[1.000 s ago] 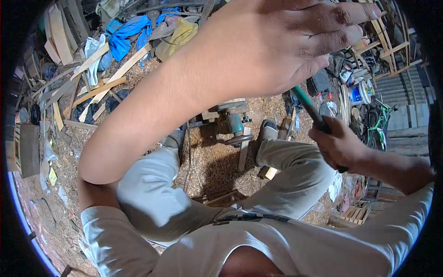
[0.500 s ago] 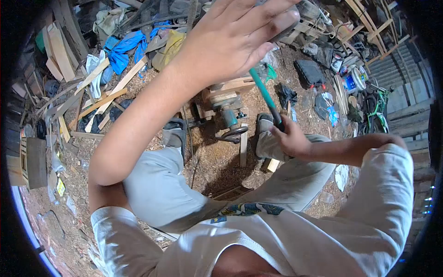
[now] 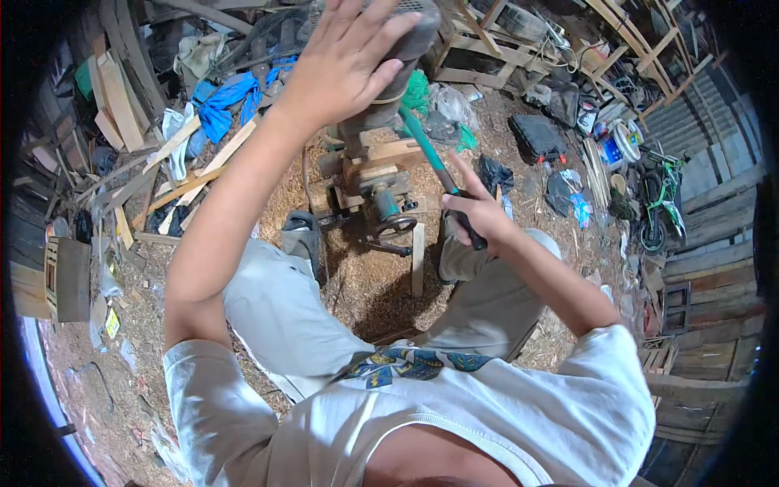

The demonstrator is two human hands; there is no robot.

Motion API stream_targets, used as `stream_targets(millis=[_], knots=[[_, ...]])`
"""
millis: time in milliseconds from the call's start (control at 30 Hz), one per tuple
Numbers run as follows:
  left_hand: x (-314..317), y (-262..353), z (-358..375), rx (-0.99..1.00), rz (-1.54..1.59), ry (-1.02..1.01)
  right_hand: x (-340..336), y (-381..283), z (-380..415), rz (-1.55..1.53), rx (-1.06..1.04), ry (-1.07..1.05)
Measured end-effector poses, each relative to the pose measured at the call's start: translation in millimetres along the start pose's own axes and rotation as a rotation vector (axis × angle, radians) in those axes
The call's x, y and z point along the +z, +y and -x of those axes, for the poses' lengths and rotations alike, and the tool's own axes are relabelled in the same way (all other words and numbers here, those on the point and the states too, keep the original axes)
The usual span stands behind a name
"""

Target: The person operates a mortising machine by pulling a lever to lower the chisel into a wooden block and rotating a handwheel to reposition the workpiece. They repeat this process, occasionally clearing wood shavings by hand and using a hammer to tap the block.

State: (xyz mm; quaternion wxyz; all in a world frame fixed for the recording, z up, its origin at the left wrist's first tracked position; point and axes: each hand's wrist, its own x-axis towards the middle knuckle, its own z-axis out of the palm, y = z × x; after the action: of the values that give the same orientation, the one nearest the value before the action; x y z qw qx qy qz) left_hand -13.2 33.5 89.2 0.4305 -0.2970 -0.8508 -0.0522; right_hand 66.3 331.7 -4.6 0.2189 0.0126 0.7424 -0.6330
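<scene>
My left hand [image 3: 345, 69] lies with its fingers spread on top of a bulky dark grey machine housing [image 3: 410, 45] with a perforated top. My right hand [image 3: 483, 213] is wrapped around the black grip of a teal handle [image 3: 425, 146], with one finger stretched along it. The handle slants up and away to the housing's side, where its far end is hidden. Beneath the housing, a pale wooden block [image 3: 385, 156] sits by a teal vise [image 3: 385, 204] with a dark handwheel [image 3: 398, 225]. The vise stands between my feet.
Wood shavings cover the floor [image 3: 369, 304]. A narrow wooden strip [image 3: 418, 260] is near my right foot. Loose boards [image 3: 182, 183] and blue plastic [image 3: 231, 101] are at left. A black case [image 3: 537, 134], white bucket [image 3: 629, 140] and green bicycle [image 3: 661, 203] stand at right.
The view has shifted, showing more of the dark housing. My left hand now appears farther away, resting on it. My right hand has moved up and left with the handle.
</scene>
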Motion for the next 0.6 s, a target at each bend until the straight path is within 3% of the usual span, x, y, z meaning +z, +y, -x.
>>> stream_targets(millis=[133, 200, 233, 333, 467, 533, 600], knots=[[-2, 7, -2, -0.008, -0.049, -0.047, -22, -8, -9, -0.080, 0.077, -0.184], [5, 8, -4, 0.033, 0.048, 0.163, -33, -39, -17, -0.368, 0.022, -0.354], [4, 7, -4, 0.042, 0.040, 0.158, -33, -64, -17, -0.491, 0.048, -0.347], [2, 7, -6, 0.049, 0.010, 0.103, -41, -92, -39, -0.397, 0.067, -0.392], [13, 17, -8, -0.046, 0.061, 0.178, -36, -66, -39, -0.385, -0.032, -0.364], [17, 23, -8, -0.072, 0.044, 0.200, -32, -22, -48, -0.117, -0.655, -0.332], [19, 21, -6, -0.069, 0.055, 0.234, -37, -1, -44, 0.080, -0.825, -0.267]])
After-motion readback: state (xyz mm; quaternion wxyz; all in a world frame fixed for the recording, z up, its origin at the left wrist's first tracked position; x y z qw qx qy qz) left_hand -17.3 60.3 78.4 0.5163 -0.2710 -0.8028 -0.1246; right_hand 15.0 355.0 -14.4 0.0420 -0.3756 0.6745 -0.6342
